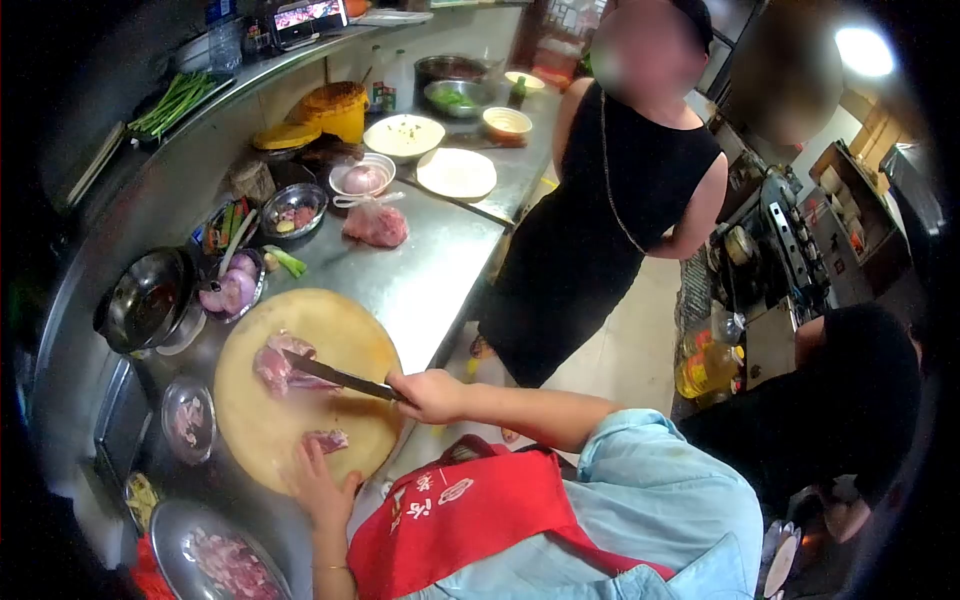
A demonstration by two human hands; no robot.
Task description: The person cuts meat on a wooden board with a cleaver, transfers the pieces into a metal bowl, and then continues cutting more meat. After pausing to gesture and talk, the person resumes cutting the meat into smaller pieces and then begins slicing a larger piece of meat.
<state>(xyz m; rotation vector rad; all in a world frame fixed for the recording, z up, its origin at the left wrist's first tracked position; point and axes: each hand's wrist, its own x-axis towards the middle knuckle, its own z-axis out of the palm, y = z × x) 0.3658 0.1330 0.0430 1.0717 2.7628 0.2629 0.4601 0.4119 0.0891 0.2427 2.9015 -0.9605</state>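
My right hand is wrapped round the handle of a kitchen knife. The dark blade reaches left over a round cutting board, its tip overlapping a larger piece of raw meat. On the board's near part lies a smaller piece of raw meat. My left hand rests at the board's near edge with fingers stretched and thumb apart, fingertips right at that smaller piece. Left of the board stands a small bowl of meat slices; a larger bowl of cut meat is nearer me.
Purple onions, a dark metal bowl and a bag of meat sit beyond the board. Farther back are white plates and a yellow bucket. A person in black stands beside the counter; another person is at right.
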